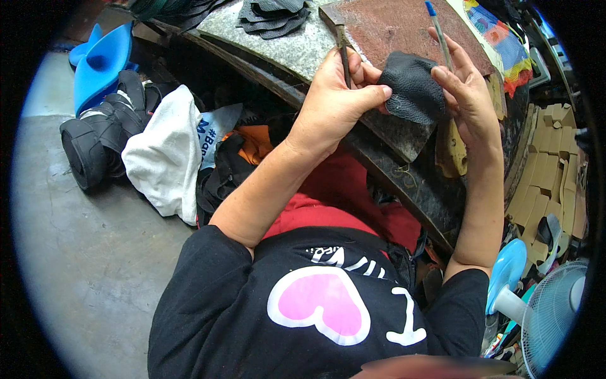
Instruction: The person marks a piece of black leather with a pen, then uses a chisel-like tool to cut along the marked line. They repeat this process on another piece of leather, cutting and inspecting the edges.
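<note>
A rounded piece of black, grained leather (413, 88) is held up between my two hands, above the near edge of the workbench. My left hand (331, 95) pinches its left edge with thumb and fingers. A slim, dark-handled tool (344, 58) with a wider flat end also passes through the left hand's fingers. My right hand (468, 88) grips the leather's right edge with the thumb. Between its thumb and fingers stands a clear pen with a blue end (440, 35), pointing up. Several similar black leather pieces (273, 18) lie stacked at the back of the bench.
Under my hands are a reddish-brown board (394, 28) and a speckled stone slab (224, 26). A yellowish wooden block (452, 151) lies right of them. Black shoes or straps (95, 142) and a white cloth (165, 155) sit left. Cardboard boxes (546, 164) and a fan (552, 316) stand right.
</note>
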A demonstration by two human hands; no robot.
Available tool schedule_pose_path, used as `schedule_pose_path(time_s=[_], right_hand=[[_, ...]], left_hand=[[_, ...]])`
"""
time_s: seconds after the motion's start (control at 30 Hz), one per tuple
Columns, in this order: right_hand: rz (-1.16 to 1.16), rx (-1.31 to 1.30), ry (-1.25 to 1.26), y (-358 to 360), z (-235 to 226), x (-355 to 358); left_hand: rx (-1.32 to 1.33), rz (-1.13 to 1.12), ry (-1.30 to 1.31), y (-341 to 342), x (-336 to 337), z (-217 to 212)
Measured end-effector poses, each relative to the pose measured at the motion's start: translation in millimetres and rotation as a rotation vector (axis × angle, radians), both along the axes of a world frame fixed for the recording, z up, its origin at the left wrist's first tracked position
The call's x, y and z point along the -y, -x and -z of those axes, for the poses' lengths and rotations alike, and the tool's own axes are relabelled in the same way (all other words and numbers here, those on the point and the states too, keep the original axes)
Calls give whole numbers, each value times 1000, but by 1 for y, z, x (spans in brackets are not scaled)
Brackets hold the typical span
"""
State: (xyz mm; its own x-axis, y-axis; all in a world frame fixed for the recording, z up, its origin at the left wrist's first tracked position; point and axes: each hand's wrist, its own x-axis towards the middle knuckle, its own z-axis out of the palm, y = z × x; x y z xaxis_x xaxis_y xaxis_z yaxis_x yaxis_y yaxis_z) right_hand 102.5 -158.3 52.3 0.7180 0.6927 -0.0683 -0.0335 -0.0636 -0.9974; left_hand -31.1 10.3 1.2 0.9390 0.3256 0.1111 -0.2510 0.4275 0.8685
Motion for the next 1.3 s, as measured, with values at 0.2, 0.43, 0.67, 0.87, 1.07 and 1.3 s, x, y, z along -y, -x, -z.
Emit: schedule_pose_path(time_s=[0.2,0.43,0.67,0.87,1.07,1.3], right_hand=[[51,25,-126,1,16,-5],[121,121,-90,4,14,-6],[145,146,-74,7,14,-10],[169,230,-92,7,20,-11],[178,275,-123,10,20,-13],[191,266,-124,9,18,-12]], left_hand=[[-14,7,-58,3,3,-6],[-21,-1,-48,5,3,-5],[-15,30,29,3,3,0],[-29,93,133,3,-2,1],[-53,92,113,5,-4,0],[-48,90,158,6,-3,2]])
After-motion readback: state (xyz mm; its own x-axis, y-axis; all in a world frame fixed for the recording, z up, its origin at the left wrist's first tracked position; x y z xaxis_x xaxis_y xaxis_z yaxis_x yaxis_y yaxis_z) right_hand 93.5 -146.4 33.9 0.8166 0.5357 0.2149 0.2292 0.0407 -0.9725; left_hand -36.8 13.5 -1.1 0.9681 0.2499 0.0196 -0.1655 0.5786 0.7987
